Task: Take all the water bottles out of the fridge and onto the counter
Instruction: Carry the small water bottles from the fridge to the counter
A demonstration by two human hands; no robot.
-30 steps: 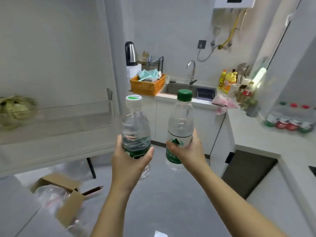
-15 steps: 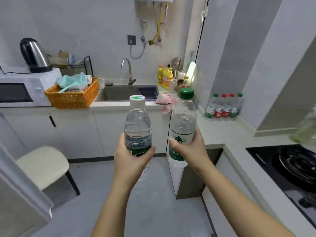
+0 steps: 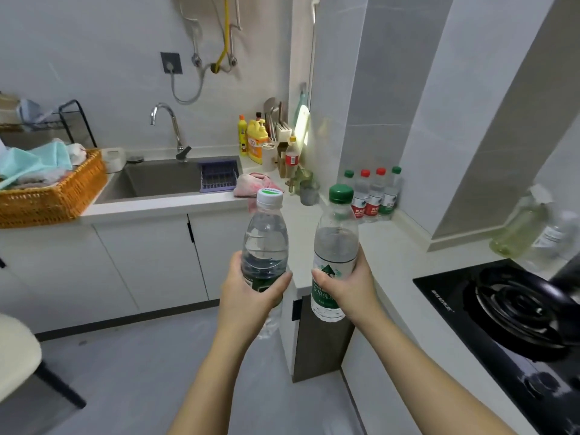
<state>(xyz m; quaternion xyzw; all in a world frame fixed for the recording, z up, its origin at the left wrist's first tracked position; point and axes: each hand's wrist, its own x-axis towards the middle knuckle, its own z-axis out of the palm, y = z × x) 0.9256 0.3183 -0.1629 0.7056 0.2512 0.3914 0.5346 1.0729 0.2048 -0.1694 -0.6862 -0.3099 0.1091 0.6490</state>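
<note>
My left hand (image 3: 248, 296) grips a clear water bottle with a white cap (image 3: 266, 237), held upright. My right hand (image 3: 348, 284) grips a second water bottle with a green cap (image 3: 335, 243), also upright. Both hang in the air in front of the white counter (image 3: 392, 262), close to its corner. Several small water bottles (image 3: 372, 196) with red and green caps stand together at the counter's back against the wall. The fridge is out of view.
A sink (image 3: 163, 178) with a tap lies to the left, an orange basket (image 3: 53, 196) beside it. A pink cloth (image 3: 254, 185), soap bottles (image 3: 255, 141) and a cup (image 3: 309, 193) crowd the corner. A black gas hob (image 3: 514, 312) fills the counter at right. A stool (image 3: 15, 350) stands at the lower left.
The view has swung right from the fridge door toward the counter corner. Both hands still hold their bottles and are now nearer the counter and the standing bottles.
</note>
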